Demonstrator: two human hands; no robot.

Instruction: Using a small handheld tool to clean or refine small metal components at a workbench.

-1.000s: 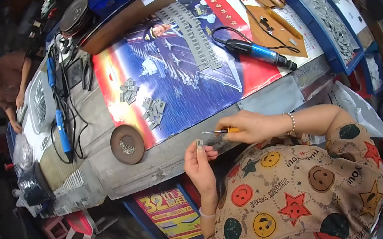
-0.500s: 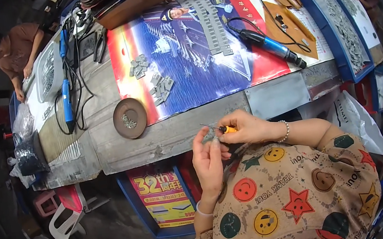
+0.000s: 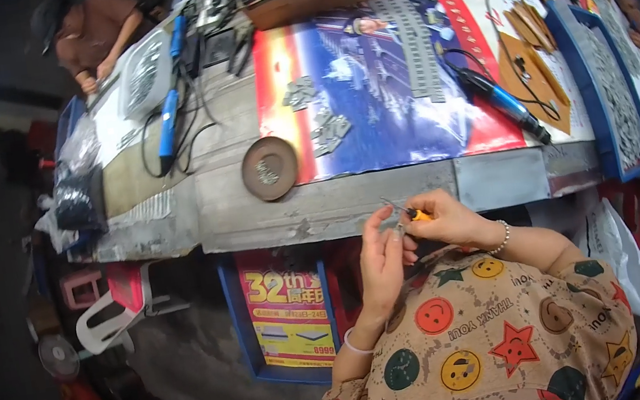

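Right hand point(image 3: 451, 221) had a yellow-handled screwdriver point(image 3: 419, 215) gripped — left hand point(image 3: 383, 261) was pinching some small grey piece point(image 3: 400, 229) right beside it, brown dish point(image 3: 252, 160) farther up the bench point(image 3: 245, 223).

Workbench point(image 3: 242, 229) top was worn and grey, with a round brown dish point(image 3: 283, 153) of tiny metal bits near the front edge, at a colourful poster's point(image 3: 366, 148) corner. Poster ran right of the dish; pale flat plate point(image 3: 501, 178) lay farther right along the edge, long blue tray point(image 3: 638, 170) of grey parts past that. Left of the dish: blue corded tool point(image 3: 169, 133), white sheet point(image 3: 111, 133), dark plastic bag point(image 3: 79, 204); black pliers point(image 3: 242, 57) behind it.
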